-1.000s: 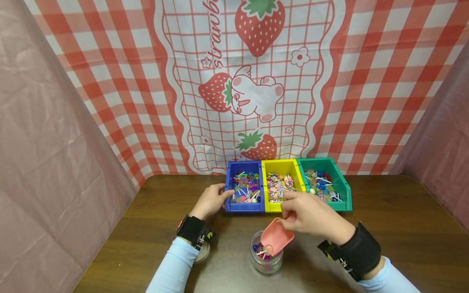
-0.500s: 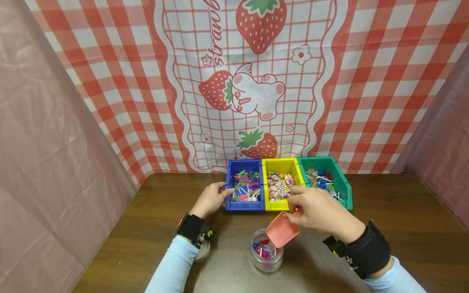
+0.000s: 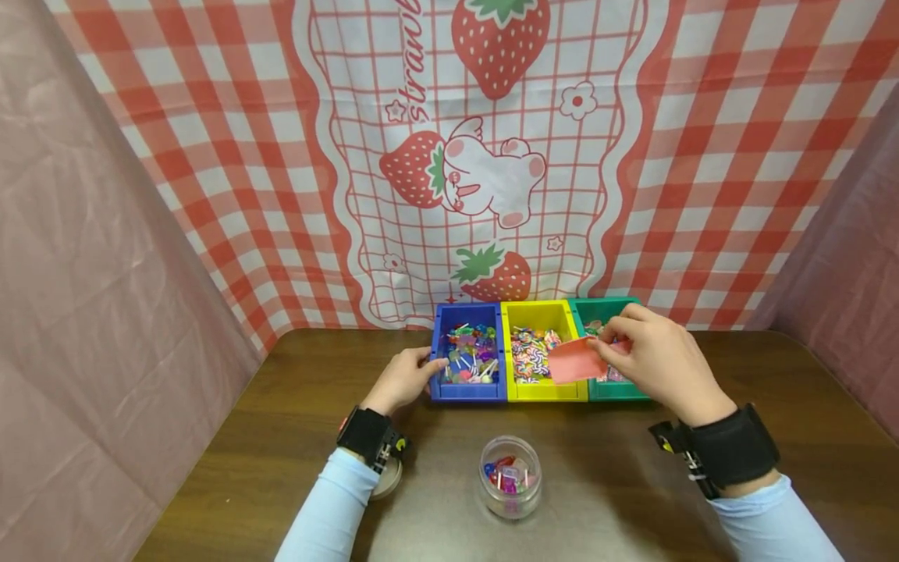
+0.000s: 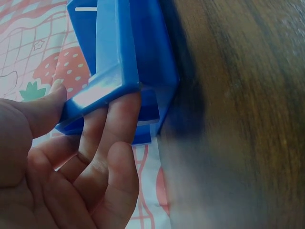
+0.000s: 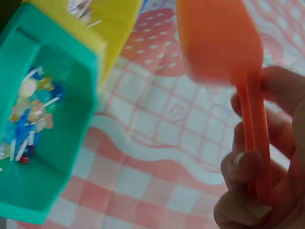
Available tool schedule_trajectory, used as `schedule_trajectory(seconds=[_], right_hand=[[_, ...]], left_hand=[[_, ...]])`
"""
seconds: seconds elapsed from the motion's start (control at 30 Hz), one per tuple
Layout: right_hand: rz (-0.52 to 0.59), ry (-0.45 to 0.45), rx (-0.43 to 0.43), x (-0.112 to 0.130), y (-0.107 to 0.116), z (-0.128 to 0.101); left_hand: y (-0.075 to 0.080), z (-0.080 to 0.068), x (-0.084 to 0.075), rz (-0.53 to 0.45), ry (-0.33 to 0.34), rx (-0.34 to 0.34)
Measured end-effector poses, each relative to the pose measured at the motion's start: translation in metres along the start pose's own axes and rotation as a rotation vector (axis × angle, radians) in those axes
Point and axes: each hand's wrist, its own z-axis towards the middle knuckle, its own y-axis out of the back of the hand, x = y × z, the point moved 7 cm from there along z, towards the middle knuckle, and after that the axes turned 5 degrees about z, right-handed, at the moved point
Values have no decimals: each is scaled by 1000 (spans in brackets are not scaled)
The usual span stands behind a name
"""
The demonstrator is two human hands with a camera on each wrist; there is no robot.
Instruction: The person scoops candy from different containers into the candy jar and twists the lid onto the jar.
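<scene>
Pink scoop [image 3: 576, 361] juts leftward from the gripping right hand [image 3: 663, 361]; left hand [image 3: 402, 381] grips blue bin [image 3: 469, 393].

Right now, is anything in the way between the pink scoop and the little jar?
No, nothing that I can see. The right hand holds the scoop near the yellow bin, and only table shows between that bin and the jar, whose top is open.
</scene>
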Motion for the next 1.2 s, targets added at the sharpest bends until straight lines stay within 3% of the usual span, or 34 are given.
schedule_trajectory(seconds=[0.17, 0.6, 0.77, 1.07, 1.2], right_hand=[[-45, -65, -21, -15, -16, 8], [-290, 10, 229, 8, -82, 41], [-361, 24, 243, 14, -91, 42], [-389, 23, 247, 16, -96, 45], [-461, 47, 263, 22, -100, 50]], left_hand=[[6, -3, 2, 13, 17, -10], [2, 1, 1, 1, 1, 4], [0, 2, 0, -13, 5, 9], [1, 1, 2, -17, 26, 10], [0, 0, 2, -25, 29, 9]])
